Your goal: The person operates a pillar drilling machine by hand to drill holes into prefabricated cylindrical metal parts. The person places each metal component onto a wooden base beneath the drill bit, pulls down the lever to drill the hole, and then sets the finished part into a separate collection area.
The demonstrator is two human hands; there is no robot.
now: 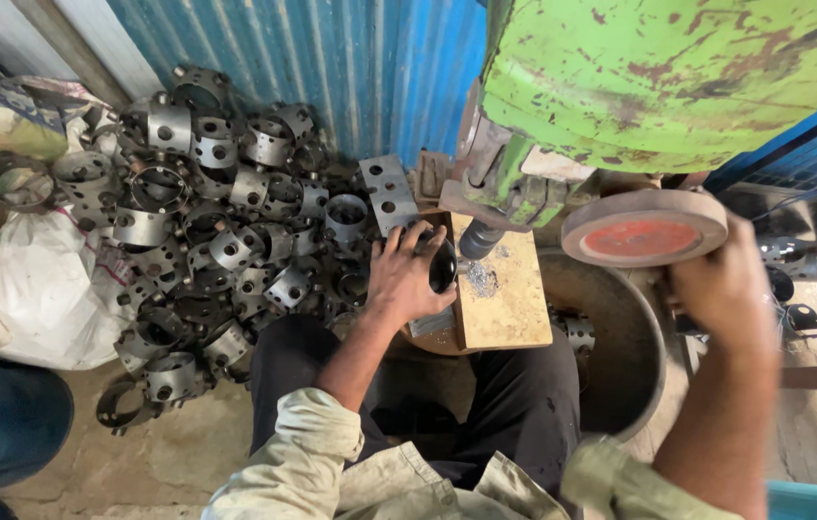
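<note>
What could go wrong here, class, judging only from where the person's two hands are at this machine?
1. The left hand holds a dark metal ring right beside the drill bit; a slip could likely injure the fingers.
2. The right hand is blurred at the lever by the red-faced wheel; a hurried pull might jerk the ring.
3. Metal shavings on the wooden block may cut bare skin.

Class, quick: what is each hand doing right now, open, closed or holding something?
Left hand: closed over a dark metal ring on the wooden block.
Right hand: blurred, wrapped around something under the red-topped wheel; grip unclear.
</note>
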